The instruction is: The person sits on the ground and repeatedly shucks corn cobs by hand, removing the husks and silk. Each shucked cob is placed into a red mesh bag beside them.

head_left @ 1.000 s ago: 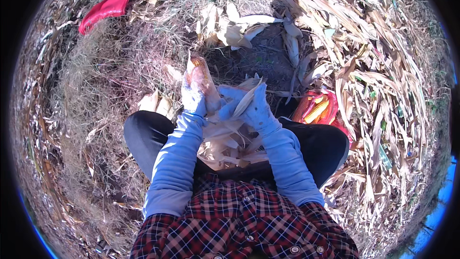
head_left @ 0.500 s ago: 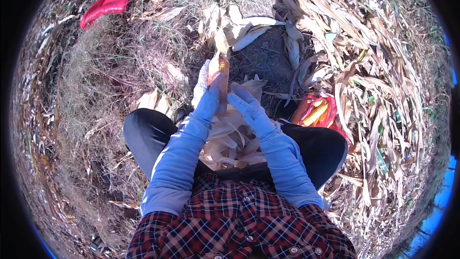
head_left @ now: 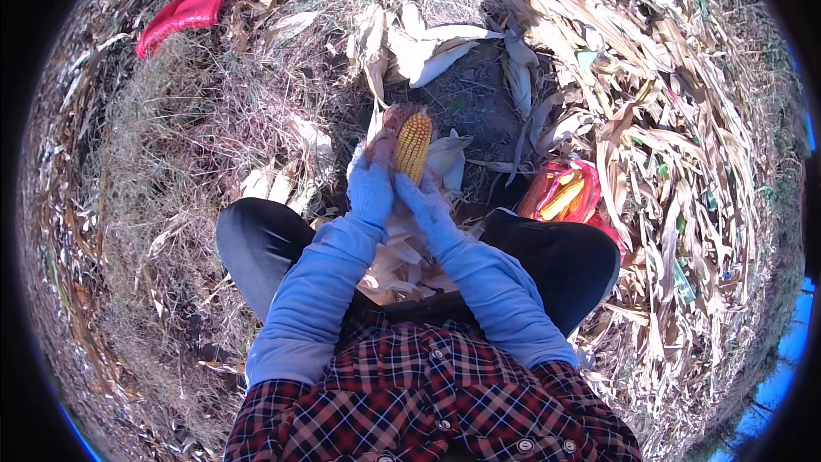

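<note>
An ear of corn (head_left: 413, 147) stands between my gloved hands, its yellow kernels bare and its tip pointing away from me. Pulled-back husk and reddish silk (head_left: 386, 130) bunch along its left side. My left hand (head_left: 369, 190) is closed round that husk and the lower left of the ear. On the other side, my right hand (head_left: 428, 205) wraps the ear's lower right, thumb against the kernels. The ear's base is hidden by my hands. Loose pale husks (head_left: 398, 265) lie in my lap, below both hands.
A red mesh sack (head_left: 560, 192) holding yellow ears sits by my right knee. Another red sack (head_left: 192, 13) lies flat at the far left. Dry stalks and leaves (head_left: 667, 154) pile up on the right. Peeled husks (head_left: 436, 51) lie ahead on the ground.
Husk has come away from the ear, baring many more kernels. My right hand, previously apart with fingers extended, has closed on the ear's lower part.
</note>
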A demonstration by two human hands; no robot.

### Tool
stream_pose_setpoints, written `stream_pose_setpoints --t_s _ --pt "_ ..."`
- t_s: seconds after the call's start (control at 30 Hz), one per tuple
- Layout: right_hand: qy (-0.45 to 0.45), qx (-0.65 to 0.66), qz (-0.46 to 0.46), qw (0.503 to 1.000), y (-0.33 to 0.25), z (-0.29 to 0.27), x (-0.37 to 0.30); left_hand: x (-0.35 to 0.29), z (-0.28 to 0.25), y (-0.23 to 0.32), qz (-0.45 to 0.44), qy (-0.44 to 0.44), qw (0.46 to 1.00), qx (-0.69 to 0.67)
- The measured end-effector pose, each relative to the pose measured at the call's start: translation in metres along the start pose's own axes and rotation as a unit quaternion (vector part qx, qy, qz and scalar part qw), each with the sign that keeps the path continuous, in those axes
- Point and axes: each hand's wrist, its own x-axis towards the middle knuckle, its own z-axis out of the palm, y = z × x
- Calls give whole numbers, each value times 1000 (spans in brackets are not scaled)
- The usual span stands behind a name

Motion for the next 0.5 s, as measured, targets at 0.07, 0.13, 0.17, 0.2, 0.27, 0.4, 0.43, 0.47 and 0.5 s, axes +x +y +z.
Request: stream_pose_setpoints --t_s 0.07,0.13,0.17,0.2,0.27,0.4,0.43,0.47,0.5 --pt "10 43 10 999 -4 11 -6 4 -4 -12 11 27 999 -33" --pt "36 116 18 992 -13 20 -12 5 2 -12 -91 53 939 -326" --pt "51 152 20 987 -16 22 -13 3 12 4 -167 58 836 -519" --pt "44 77 -20 996 -11 17 -16 -1 19 21 -211 113 829 -506" --pt "49 2 -46 998 -2 10 -20 -9 20 27 -154 41 901 -402" --pt "155 111 62 980 -5 3 -8 -4 5 26 -187 16 946 -263" --pt "168 60 31 983 -7 1 -5 -2 0 31 -230 30 945 -232" --pt "180 8 1 984 -10 -1 -2 3 1 22 -226 32 940 -253" --pt "181 4 -33 983 -13 -7 3 5 -2 13 -221 4 955 -197"
